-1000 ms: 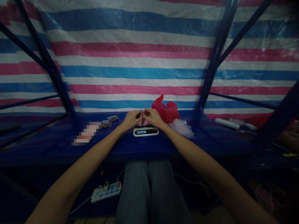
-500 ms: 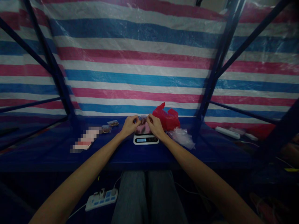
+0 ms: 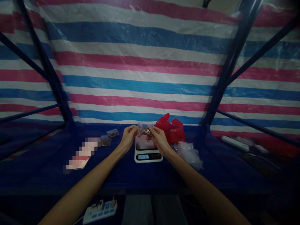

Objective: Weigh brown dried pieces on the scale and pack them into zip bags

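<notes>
Between both hands, above the back part of a white digital scale [image 3: 148, 157], is a small clear plastic bag [image 3: 144, 129] with small brownish, shiny bits inside. My left hand [image 3: 129, 136] pinches the bag's left side. On its right side, the fingers of my right hand [image 3: 159, 137] are closed around the edge. Beneath them the scale's dark, reflective plate shows, and its display is lit, though the digits are too small to read. A red plastic bag [image 3: 173, 128] stands just behind my right hand. Clear plastic bags [image 3: 188, 154] lie in a pile right of my right wrist.
Two small filled bags, a nearer one [image 3: 105, 140] and a farther one [image 3: 113, 133], lie left on the blue table [image 3: 105, 175]. Near them is a blurred-out flat object [image 3: 82, 154]. Dark blue posts frame both sides. A power strip [image 3: 100, 212] sits below the table edge.
The small bag now shows stretched between my hands, its contents visible above the scale. The camera view has tilted, so the table and scale appear lower.
</notes>
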Tool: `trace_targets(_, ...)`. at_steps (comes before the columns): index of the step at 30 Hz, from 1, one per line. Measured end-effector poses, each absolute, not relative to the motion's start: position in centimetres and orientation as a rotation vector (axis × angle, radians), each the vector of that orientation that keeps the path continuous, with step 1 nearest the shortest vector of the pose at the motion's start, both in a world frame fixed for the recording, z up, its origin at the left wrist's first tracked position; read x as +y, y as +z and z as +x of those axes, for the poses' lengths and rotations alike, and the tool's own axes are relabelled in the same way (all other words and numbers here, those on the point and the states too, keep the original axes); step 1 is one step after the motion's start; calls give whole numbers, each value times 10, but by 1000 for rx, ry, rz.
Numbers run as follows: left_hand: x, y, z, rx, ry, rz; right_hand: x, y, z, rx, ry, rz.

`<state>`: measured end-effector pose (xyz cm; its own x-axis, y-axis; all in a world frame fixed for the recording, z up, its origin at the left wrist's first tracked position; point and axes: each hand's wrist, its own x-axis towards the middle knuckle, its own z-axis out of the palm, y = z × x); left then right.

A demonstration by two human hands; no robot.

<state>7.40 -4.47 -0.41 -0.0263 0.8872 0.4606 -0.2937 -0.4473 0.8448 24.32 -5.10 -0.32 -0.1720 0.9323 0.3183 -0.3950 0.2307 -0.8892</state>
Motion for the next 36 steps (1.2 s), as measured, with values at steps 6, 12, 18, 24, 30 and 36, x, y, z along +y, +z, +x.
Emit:
trace_targets(6,-49,-2,77,660,1620,1126,-51,-7,247,-1069,1530,-612)
trace_targets(12,-49,-1,76,662,1629,1041,-49,-3,253,-1102,1507,-625)
trace_targets(18,-48,1,73,710,1649,1041,-51,0,258,-1151,1466,-580)
trace_targets(24,-50,4,68,816,1694,1173,-60,5,253,-1132,1524,-644)
trace_targets(30,-58,24,67,800,1533,1295,-65,8,246,-891,1829,-556)
trace_targets(36,-57,48,76,777,1414,1365,-69,13,249,-867,1918,-489)
